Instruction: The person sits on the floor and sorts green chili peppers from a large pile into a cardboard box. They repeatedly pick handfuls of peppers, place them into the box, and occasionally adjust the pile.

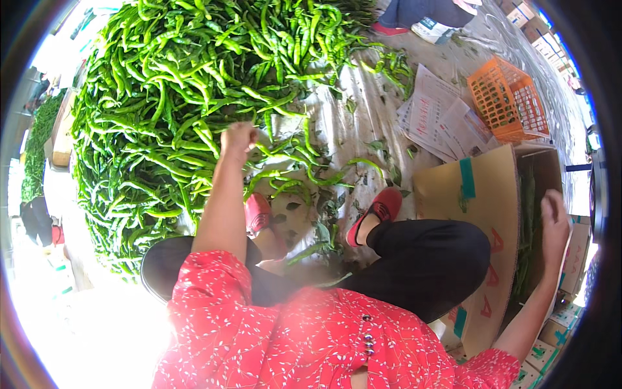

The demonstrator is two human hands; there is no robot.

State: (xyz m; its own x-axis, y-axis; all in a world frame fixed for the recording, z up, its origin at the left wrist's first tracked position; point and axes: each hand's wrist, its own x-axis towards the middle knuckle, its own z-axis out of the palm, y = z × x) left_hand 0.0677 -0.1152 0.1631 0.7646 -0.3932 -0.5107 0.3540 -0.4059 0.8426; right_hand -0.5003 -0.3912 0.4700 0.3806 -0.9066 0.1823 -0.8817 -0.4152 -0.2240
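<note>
A large heap of long green chili peppers (160, 97) spreads across the ground in front of me and to the left. My left hand (239, 138) is at the heap's near right side, its fingers curled; whether a pepper is in them is hidden. At my right stands an open cardboard box (466, 194) with green tape and red letters on its flap. Green peppers (524, 233) lie inside it, partly in shadow. Over the box's far side is my right hand (555, 219), slightly blurred, with no pepper visible in it.
An orange plastic basket (495, 97) lies beyond the box, beside printed paper sheets (442, 119). Loose peppers and leaves are scattered on the pale ground sheet (335, 116) around my red shoes (384, 204). Another person's legs (413, 12) show at the top. Stacked cartons (539, 352) stand at right.
</note>
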